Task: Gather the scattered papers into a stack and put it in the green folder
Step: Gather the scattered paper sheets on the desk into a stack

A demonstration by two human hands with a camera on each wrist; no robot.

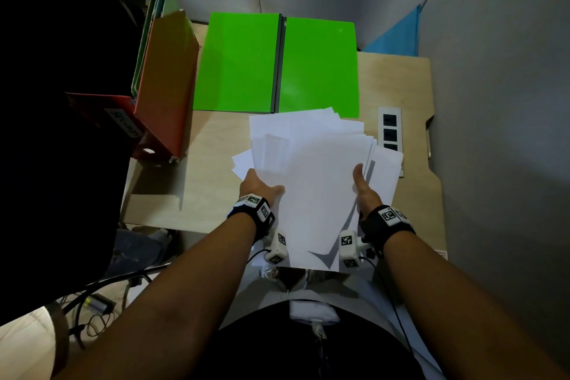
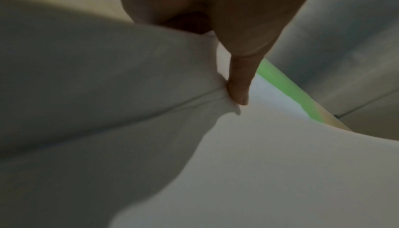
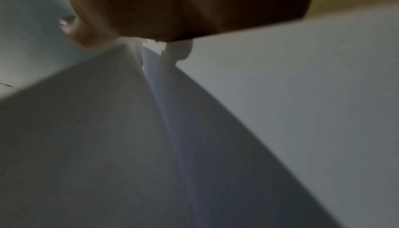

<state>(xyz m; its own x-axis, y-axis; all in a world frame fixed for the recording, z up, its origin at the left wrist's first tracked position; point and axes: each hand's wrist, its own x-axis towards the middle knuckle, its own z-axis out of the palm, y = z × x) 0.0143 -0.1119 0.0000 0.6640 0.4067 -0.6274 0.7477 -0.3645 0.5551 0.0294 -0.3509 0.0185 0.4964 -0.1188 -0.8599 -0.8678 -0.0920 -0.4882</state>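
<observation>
both hands hold a loose, uneven bundle of white papers (image 1: 308,170) above the wooden desk (image 1: 209,170): the left hand (image 1: 259,185) grips its 9 o'clock edge, thumb on top, and the right hand (image 1: 362,187) clasps its 3 o'clock edge. at 12 o'clock from the papers the green folder (image 1: 240,65) lies open and flat, with a red binder (image 1: 168,83) at its 9 o'clock.

I'm at an office desk (image 1: 216,182): binders (image 1: 166,83) stand beyond my left hand (image 1: 257,187), a socket strip (image 1: 390,129) past my right hand (image 1: 364,191).
</observation>
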